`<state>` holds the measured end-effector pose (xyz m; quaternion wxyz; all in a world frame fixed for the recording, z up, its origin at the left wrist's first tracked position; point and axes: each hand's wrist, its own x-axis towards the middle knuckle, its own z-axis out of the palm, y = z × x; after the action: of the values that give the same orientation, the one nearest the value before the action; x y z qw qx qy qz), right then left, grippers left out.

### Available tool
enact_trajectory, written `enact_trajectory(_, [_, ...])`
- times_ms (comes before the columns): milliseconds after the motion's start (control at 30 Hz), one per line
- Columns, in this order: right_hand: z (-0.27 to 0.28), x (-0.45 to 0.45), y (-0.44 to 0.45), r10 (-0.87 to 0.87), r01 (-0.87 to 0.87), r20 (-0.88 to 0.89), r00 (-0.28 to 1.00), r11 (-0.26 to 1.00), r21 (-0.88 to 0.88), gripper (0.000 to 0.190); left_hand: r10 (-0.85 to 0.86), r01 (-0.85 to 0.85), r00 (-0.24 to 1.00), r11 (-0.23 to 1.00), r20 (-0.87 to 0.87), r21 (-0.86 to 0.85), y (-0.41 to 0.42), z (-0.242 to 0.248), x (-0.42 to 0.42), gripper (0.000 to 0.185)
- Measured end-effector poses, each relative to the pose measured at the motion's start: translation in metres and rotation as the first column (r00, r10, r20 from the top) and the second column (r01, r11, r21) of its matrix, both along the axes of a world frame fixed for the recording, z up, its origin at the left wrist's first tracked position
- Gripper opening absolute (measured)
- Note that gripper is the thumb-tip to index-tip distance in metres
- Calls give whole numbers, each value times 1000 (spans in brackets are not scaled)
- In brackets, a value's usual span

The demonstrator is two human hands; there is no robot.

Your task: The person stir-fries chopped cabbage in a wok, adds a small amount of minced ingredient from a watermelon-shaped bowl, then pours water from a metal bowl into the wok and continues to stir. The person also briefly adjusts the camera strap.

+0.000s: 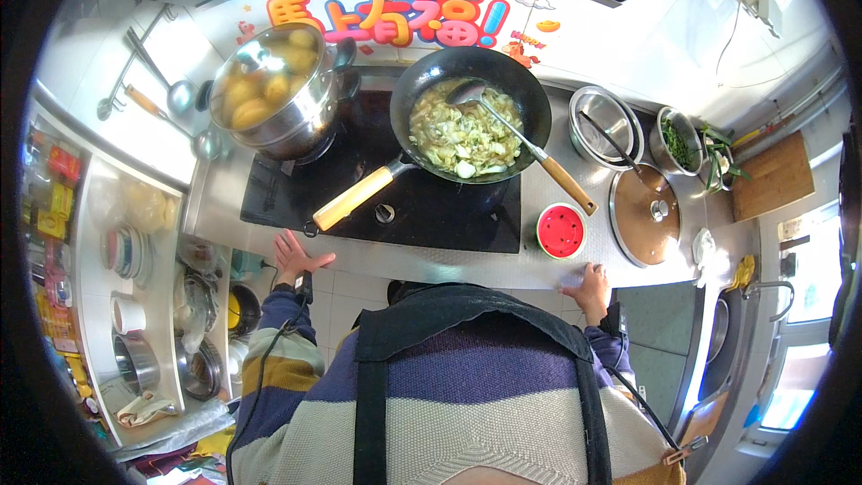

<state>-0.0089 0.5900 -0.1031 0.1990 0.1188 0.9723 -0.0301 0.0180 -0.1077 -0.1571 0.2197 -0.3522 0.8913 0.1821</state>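
Note:
My left hand [296, 257] rests with spread fingers on the front edge of the metal counter, below the wooden handle of the wok [471, 57]. At the same edge, my right hand [590, 289] lies empty, thumb apart, below a red watermelon-patterned dish [561, 230]. Chopped cabbage [465, 131] in liquid fills the wok on the black cooktop [438, 215]. A wooden-handled metal ladle or turner [505, 122] leans in it, its handle over the wok's right rim. Left of the wok stands a steamer pot [296, 114] under a glass lid, with yellowish round food inside.
On the right are nested metal bowls [606, 124] with a dark utensil across them, a glass lid [645, 215], a bowl of chopped greens [679, 141] and a wooden board [774, 178]. Ladles [180, 95] hang at the left wall above shelves [87, 283] with dishes.

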Motion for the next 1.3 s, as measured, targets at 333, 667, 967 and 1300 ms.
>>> enact_trajectory(333, [-3,1,0,-3,3,-25,1000,1000,-4,97,-25,25,1000,1000,-11,-15,-7,-12,0,167])
enact_trajectory(667, [0,0,-1,-13,13,-18,1000,1000,10,96,-16,16,999,1000,30,-10,-7,-8,-3,171])
enact_trajectory(967, [1,0,-1,4,-4,-23,1000,1000,-12,95,-20,20,999,1000,29,-1,-7,-5,-1,171])
enact_trajectory(1300, [-6,-2,3,-21,21,37,999,1000,3,104,5,-5,1000,1000,0,18,-5,-2,1,172])
